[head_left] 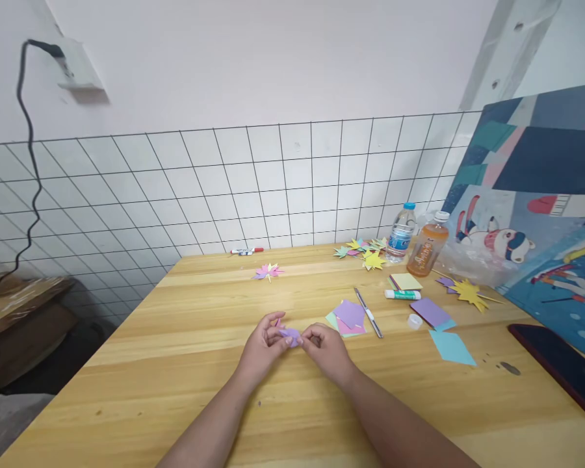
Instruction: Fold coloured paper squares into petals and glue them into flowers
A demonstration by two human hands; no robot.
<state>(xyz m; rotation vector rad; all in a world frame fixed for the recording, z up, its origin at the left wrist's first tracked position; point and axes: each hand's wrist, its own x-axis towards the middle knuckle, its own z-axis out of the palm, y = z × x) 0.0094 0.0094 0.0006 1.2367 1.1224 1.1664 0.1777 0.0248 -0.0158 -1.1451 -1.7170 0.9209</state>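
Observation:
Between my two hands, just above the wooden table, is a small folded piece of purple paper (289, 335). My left hand (266, 341) pinches its left side between thumb and fingers, with a bit of pink showing by the fingertips. On the right edge of the paper, the thumb and forefinger of my right hand (322, 348) are closed. The exact folds are too small to make out. Right of my hands lie loose purple, pink and green paper sheets (350, 314) and a pen-like utility knife (368, 313).
A pink-purple paper star (268, 272) and a marker (246, 251) lie farther back. More paper stars (372, 260), a water bottle (400, 234), an orange drink bottle (428, 246), a glue stick (402, 295), blue paper (452, 348) and a dark phone-like slab (558, 367) occupy the right side.

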